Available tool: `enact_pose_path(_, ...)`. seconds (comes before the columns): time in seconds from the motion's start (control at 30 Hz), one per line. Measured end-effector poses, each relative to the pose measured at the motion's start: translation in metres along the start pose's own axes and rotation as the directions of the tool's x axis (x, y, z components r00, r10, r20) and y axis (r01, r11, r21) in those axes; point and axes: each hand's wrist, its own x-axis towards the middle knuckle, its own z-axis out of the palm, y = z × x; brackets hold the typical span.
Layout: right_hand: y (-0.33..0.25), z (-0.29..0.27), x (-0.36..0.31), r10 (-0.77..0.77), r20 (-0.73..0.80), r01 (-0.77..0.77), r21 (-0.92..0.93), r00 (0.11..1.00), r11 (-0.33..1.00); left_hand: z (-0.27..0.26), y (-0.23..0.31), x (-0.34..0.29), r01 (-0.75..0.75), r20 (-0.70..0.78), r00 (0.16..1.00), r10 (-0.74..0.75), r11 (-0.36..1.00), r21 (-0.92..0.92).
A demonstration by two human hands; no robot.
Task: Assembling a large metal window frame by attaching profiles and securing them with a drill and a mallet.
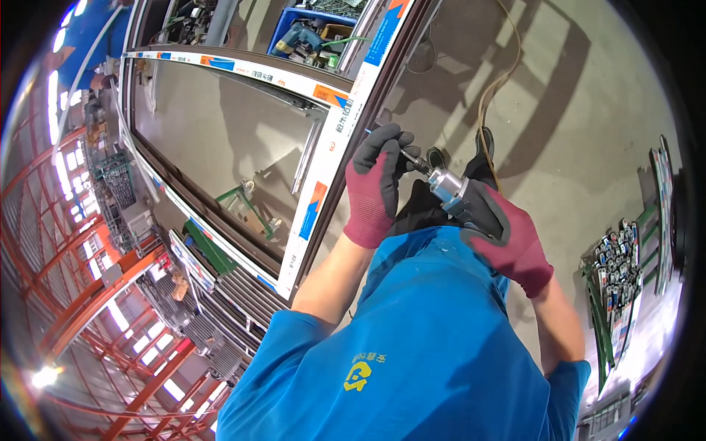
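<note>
My right hand (pixel 507 239), in a maroon glove with dark palm and fingers, is wrapped round the grip of a silver-bodied air drill (pixel 446 184). The drill's dark chuck (pixel 422 165) points up and left, toward my other hand. My left hand (pixel 373 180), gloved alike, has its fingers closed on the thin drill bit (pixel 407 154) in front of the chuck; the fingers partly hide the bit. Just left of that hand runs the dark window frame (pixel 323 187), its face covered with white, orange and blue protective film.
A blue crate (pixel 283 31) with a power tool and hardware sits beyond the frame's crossbar. A tan hose (pixel 483 103) trails over the floor. Stacked profiles (pixel 618 272) lie at the right, and a green stand (pixel 246 206) shows through the frame. Metal bars (pixel 243 301) are at the left.
</note>
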Motion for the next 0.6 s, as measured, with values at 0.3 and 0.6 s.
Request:
enact_pose_path(0.3, -0.007, 0.002, 0.007, -0.037, -0.105, 0.003, -0.306, 0.994, 0.952, 0.018, -0.008, 0.017, -0.007, -0.162, 0.986, 0.043, 0.976, 0.217)
enact_pose_path(0.6, 0.003, -0.008, 0.032, -0.018, -0.102, -0.012, -0.286, 0.995, 0.958, 0.013, -0.03, 0.044, -0.068, -0.131, 0.985, 0.115, 0.944, 0.323)
